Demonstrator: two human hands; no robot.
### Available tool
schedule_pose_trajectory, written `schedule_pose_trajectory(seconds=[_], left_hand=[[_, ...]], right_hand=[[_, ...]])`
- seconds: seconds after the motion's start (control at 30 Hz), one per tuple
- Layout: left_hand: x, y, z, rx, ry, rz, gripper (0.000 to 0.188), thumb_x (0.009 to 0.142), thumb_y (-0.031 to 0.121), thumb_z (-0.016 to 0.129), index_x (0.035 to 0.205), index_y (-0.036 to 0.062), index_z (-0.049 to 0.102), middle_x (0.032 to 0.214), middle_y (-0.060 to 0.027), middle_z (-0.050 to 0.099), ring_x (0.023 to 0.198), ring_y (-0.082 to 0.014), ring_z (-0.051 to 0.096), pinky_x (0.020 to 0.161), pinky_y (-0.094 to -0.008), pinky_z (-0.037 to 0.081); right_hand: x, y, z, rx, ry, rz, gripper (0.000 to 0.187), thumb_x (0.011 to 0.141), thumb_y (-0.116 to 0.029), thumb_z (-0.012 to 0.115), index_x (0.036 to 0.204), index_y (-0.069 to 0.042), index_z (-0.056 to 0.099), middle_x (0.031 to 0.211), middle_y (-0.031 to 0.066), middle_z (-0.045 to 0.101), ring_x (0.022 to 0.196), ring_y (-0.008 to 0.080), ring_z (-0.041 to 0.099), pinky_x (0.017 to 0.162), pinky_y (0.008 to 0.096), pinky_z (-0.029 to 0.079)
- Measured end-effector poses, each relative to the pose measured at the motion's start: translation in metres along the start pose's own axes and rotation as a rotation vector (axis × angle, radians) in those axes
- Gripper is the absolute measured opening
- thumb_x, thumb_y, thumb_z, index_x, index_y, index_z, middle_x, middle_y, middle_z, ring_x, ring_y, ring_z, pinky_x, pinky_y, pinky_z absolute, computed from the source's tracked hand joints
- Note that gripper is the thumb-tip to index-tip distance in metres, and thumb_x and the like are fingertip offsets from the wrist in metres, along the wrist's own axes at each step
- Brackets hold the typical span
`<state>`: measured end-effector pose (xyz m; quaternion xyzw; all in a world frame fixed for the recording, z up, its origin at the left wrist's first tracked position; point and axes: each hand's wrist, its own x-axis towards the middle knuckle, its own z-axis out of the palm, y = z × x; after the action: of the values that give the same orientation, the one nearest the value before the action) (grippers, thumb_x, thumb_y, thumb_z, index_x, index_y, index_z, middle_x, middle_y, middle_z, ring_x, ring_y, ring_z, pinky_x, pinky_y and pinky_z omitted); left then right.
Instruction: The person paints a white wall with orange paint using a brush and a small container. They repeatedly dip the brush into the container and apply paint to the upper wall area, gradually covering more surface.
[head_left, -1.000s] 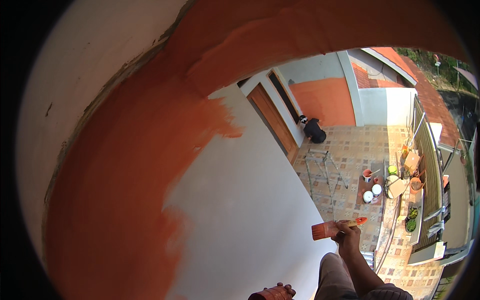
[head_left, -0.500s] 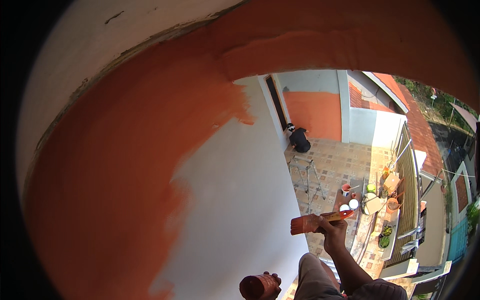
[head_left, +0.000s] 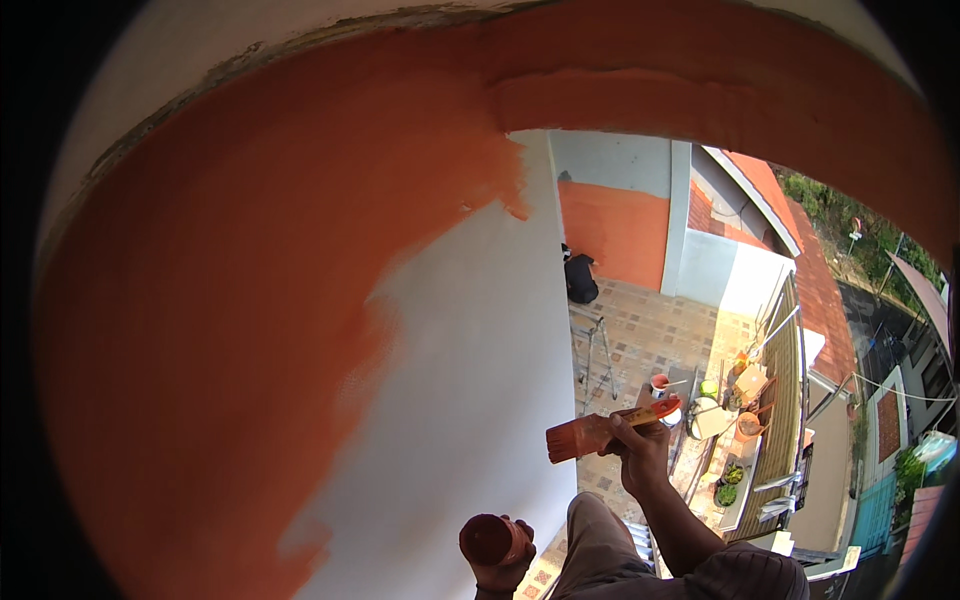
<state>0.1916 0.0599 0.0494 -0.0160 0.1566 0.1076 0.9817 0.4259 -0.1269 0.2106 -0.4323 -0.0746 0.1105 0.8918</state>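
Observation:
A wide paintbrush (head_left: 582,438) is gripped in my right hand (head_left: 641,452), its orange-stained bristles pointing left and its handle end sticking out to the right. Lower down, my left hand (head_left: 508,567) is wrapped round a small round paint cup (head_left: 488,540) whose inside shows reddish-orange paint. In front of me stands a wall (head_left: 455,330), coated orange over its left and top parts and still white from the middle to its right edge. The border between the two colours is ragged. Neither the brush nor the cup touches the wall.
Far below lies a tiled terrace (head_left: 640,315) with a stepladder (head_left: 597,350), a paint bucket (head_left: 660,383) and potted plants (head_left: 730,485). Another person (head_left: 580,279) crouches beside a half-orange far wall (head_left: 620,230). An orange beam (head_left: 640,100) crosses overhead. My knee (head_left: 592,515) is beneath my right arm.
My right hand with the brush has shifted left and slightly up. My left hand has raised the cup a little, and more of its inside shows. The view has turned rightward.

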Motion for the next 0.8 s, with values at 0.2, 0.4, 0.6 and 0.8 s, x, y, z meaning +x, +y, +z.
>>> schedule_pose_trajectory(seconds=[0.2, 0.4, 0.6, 0.8], left_hand=[[-0.005, -0.014, 0.033, 0.816, 0.053, 0.432, 0.053, 0.09, 0.06, 0.061, 0.119, 0.0164, 0.067, 0.118, -0.0089, 0.065, 0.118, -0.0327, 0.059, 0.085, -0.0479, 0.055], [-0.003, -0.011, 0.045, 0.745, 0.097, 0.427, 0.051, 0.094, 0.06, 0.058, 0.119, 0.0168, 0.068, 0.114, -0.0126, 0.069, 0.113, -0.0347, 0.062, 0.081, -0.0449, 0.055], [0.0, -0.002, 0.053, 0.092, 0.051, 0.115, 0.048, 0.097, 0.056, 0.056, 0.12, 0.0157, 0.068, 0.111, -0.011, 0.071, 0.107, -0.0355, 0.065, 0.075, -0.0447, 0.053], [0.005, -0.007, 0.065, 0.362, 0.026, 0.244, 0.047, 0.099, 0.054, 0.054, 0.124, 0.0162, 0.066, 0.115, -0.0099, 0.071, 0.107, -0.0358, 0.066, 0.077, -0.0467, 0.053]], right_hand=[[-0.009, -0.01, 0.015, 0.034, -0.056, 0.018, 0.018, 0.097, -0.01, 0.074, 0.105, 0.005, 0.068, 0.092, 0.0158, 0.075, 0.071, 0.021, 0.072, 0.06, 0.0332, 0.059], [-0.013, -0.014, 0.026, 0.084, -0.121, 0.02, 0.015, 0.099, -0.009, 0.072, 0.104, 0.004, 0.068, 0.093, 0.0167, 0.076, 0.073, 0.0214, 0.073, 0.061, 0.0341, 0.06], [-0.017, -0.019, 0.038, 0.08, -0.148, -0.016, 0.015, 0.097, -0.009, 0.073, 0.103, 0.004, 0.067, 0.092, 0.017, 0.075, 0.074, 0.0227, 0.074, 0.063, 0.0346, 0.061], [-0.021, -0.026, 0.05, 0.058, -0.193, -0.085, 0.018, 0.095, -0.008, 0.076, 0.104, 0.004, 0.067, 0.091, 0.0157, 0.074, 0.077, 0.022, 0.074, 0.067, 0.0347, 0.061]])
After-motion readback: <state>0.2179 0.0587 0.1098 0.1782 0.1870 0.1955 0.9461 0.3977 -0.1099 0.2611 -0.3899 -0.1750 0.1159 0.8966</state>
